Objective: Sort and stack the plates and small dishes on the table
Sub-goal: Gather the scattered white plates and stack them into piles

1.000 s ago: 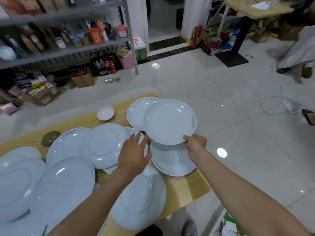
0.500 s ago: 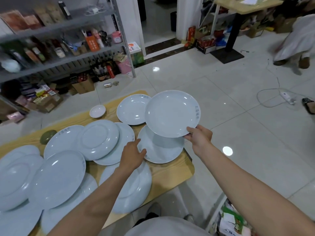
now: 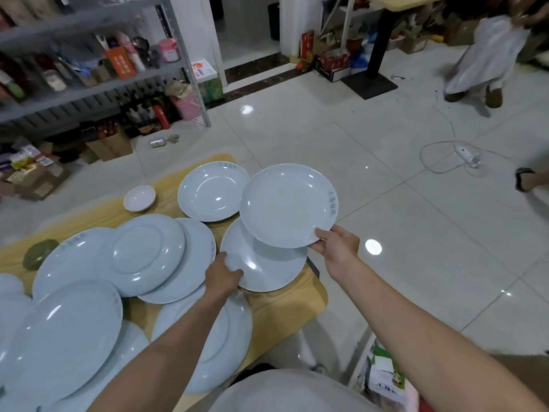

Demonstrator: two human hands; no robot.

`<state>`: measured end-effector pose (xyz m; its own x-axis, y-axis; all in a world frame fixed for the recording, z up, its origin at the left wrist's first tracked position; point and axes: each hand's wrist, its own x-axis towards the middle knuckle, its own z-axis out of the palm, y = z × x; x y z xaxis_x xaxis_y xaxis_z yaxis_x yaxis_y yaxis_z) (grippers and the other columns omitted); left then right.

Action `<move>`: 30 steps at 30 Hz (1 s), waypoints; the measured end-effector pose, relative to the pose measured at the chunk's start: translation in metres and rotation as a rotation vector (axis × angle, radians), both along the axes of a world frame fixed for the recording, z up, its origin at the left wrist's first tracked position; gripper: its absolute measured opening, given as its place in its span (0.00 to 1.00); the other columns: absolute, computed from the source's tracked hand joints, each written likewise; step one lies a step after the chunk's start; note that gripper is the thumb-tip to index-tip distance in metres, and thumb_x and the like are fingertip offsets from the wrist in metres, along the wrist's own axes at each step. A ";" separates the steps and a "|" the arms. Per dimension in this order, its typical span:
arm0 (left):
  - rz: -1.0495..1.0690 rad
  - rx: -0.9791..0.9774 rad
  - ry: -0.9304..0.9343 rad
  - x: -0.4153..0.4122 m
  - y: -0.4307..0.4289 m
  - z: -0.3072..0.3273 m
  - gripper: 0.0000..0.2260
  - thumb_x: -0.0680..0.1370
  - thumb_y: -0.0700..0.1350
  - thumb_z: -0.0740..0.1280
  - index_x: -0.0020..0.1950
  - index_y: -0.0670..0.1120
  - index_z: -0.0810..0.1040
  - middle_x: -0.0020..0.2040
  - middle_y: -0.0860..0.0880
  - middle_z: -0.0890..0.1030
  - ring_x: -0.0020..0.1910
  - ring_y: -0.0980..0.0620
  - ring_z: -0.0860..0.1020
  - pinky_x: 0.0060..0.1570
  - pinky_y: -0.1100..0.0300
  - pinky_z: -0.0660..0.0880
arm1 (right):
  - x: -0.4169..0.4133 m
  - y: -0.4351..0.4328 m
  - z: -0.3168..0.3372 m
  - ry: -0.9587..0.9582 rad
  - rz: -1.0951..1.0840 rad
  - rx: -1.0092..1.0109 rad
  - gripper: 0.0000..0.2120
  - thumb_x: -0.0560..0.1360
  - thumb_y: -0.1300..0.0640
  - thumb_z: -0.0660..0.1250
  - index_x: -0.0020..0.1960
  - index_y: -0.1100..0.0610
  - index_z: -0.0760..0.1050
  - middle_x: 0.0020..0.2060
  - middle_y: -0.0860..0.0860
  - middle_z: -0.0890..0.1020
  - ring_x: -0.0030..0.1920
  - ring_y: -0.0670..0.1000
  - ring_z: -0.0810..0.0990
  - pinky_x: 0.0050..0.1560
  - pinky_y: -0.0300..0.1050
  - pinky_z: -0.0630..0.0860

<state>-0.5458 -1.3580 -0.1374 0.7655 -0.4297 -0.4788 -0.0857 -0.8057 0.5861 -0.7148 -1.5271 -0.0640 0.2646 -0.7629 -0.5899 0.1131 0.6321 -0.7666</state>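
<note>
Left hand [image 3: 223, 276] now gripping lower plate [image 3: 267, 272]; right hand [image 3: 337, 246] pinches raised plate [image 3: 286, 205].

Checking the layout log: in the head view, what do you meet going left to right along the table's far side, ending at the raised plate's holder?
green dish → small white bowl → far plate → lifted plate → right hand

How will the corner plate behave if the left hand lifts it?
The corner plate looks rigid and glossy, probably slippery where the left hand grips its rim. Held by one edge, like the lifted plate in the right hand, it may tilt. Likely ceramic: breakable if dropped off the table edge.
</note>
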 end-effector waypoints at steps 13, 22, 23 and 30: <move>0.262 -0.290 0.091 0.000 -0.001 -0.012 0.29 0.72 0.31 0.69 0.70 0.47 0.70 0.54 0.52 0.75 0.57 0.45 0.74 0.53 0.55 0.71 | 0.004 0.002 -0.010 0.022 -0.006 0.019 0.11 0.74 0.73 0.68 0.47 0.58 0.80 0.39 0.50 0.87 0.41 0.54 0.87 0.42 0.45 0.84; 0.410 -0.540 0.405 0.002 0.007 -0.003 0.33 0.73 0.25 0.67 0.72 0.52 0.70 0.59 0.48 0.79 0.57 0.41 0.78 0.44 0.46 0.82 | -0.003 0.006 -0.003 -0.025 -0.015 0.010 0.13 0.74 0.73 0.68 0.57 0.63 0.79 0.44 0.53 0.87 0.42 0.54 0.87 0.46 0.48 0.84; 0.421 -0.578 0.444 0.001 0.009 0.000 0.34 0.73 0.25 0.66 0.73 0.51 0.68 0.61 0.47 0.78 0.57 0.40 0.78 0.41 0.47 0.83 | -0.004 0.007 -0.001 -0.033 -0.010 0.009 0.14 0.74 0.73 0.68 0.58 0.64 0.79 0.45 0.53 0.86 0.43 0.54 0.87 0.46 0.48 0.84; 0.528 -0.751 0.498 -0.018 0.022 0.023 0.37 0.71 0.22 0.65 0.75 0.50 0.67 0.62 0.41 0.78 0.53 0.40 0.81 0.35 0.52 0.82 | -0.012 0.017 0.011 -0.119 0.038 -0.014 0.14 0.74 0.73 0.68 0.59 0.66 0.79 0.43 0.53 0.87 0.43 0.55 0.87 0.41 0.44 0.83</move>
